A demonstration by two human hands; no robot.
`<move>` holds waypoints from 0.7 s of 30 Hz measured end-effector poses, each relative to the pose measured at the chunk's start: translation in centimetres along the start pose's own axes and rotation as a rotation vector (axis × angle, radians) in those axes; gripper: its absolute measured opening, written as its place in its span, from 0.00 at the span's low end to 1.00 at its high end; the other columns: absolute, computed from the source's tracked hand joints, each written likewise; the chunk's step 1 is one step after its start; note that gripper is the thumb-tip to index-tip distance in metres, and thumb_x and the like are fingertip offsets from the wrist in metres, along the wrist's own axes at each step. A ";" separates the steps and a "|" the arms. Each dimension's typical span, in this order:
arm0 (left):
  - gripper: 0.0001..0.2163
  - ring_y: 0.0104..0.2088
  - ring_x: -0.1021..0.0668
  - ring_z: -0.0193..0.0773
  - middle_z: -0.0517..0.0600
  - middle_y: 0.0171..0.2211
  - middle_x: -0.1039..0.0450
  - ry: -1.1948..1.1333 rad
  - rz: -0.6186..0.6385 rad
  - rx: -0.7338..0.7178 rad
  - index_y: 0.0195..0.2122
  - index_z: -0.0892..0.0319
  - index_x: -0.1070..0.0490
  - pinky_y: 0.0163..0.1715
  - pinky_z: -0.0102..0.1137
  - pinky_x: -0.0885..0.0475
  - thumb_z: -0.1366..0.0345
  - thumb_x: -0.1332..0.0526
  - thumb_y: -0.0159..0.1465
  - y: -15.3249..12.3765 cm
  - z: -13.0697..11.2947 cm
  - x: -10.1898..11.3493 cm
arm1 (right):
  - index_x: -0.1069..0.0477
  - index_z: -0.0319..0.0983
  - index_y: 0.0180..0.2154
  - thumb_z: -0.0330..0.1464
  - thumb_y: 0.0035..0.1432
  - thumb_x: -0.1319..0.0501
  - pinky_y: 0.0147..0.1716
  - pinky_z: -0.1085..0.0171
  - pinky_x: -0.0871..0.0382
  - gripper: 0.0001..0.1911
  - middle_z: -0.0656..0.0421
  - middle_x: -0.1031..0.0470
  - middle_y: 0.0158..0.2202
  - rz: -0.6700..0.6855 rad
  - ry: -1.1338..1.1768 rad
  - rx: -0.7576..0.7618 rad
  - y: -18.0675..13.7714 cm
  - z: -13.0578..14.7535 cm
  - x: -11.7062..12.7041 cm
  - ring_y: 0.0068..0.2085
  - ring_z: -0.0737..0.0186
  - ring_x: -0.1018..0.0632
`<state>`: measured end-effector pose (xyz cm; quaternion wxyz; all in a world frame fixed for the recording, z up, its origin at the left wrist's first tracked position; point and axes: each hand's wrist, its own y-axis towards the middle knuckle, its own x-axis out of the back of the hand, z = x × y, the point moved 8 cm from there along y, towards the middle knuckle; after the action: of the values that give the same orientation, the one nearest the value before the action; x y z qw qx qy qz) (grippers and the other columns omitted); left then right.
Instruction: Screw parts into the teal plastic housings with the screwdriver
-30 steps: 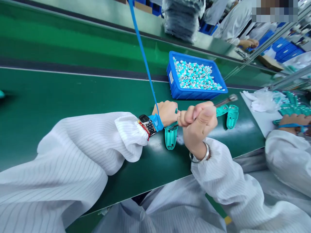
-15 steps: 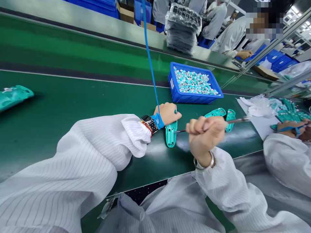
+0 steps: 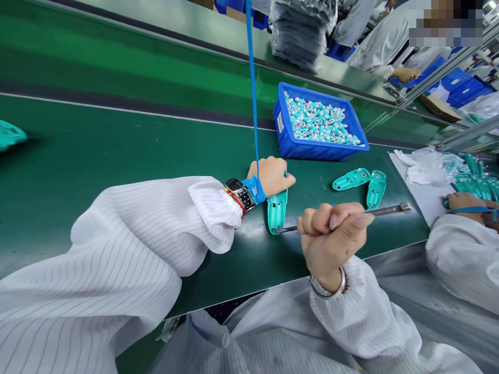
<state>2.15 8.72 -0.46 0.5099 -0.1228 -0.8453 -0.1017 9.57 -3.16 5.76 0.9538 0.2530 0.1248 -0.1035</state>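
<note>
Here's the right hand (image 3: 331, 244) clenching a slim metal screwdriver (image 3: 385, 210) in a closed fist, its long axis running across the green conveyor belt (image 3: 117, 140), tip pointing left and reaching the near end of the teal plastic housing (image 3: 277, 212), which is lying lengthwise toward the blue tray (image 3: 323, 151), with the left hand (image 3: 273, 176) gripping its far end.

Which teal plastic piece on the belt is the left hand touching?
The piece under the left hand, where the screwdriver tip also reaches. The far piece and the rightmost piece touch no hand.
</note>
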 end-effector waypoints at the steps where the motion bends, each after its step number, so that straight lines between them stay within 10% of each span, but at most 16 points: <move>1: 0.16 0.36 0.24 0.49 0.55 0.34 0.25 0.000 -0.003 -0.001 0.33 0.59 0.26 0.33 0.37 0.30 0.57 0.50 0.55 0.0 0.0 0.0 | 0.46 0.40 0.24 0.44 0.62 0.51 0.13 0.75 0.52 0.19 0.69 0.56 0.16 -0.001 -0.004 0.006 0.0 0.1 0.0 0.14 0.77 0.52; 21: 0.16 0.42 0.27 0.48 0.55 0.39 0.28 -0.075 0.058 0.070 0.39 0.61 0.27 0.42 0.39 0.34 0.58 0.48 0.57 -0.2 0.3 0.0 | 0.45 0.40 0.22 0.41 0.62 0.49 0.10 0.72 0.55 0.18 0.68 0.57 0.15 0.053 -0.110 0.122 -0.3 1.0 -1.6 0.13 0.76 0.53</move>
<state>1.87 8.60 -0.62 0.4843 -0.1330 -0.8631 -0.0528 8.18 -3.74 6.93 0.9444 0.3077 0.0590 -0.0996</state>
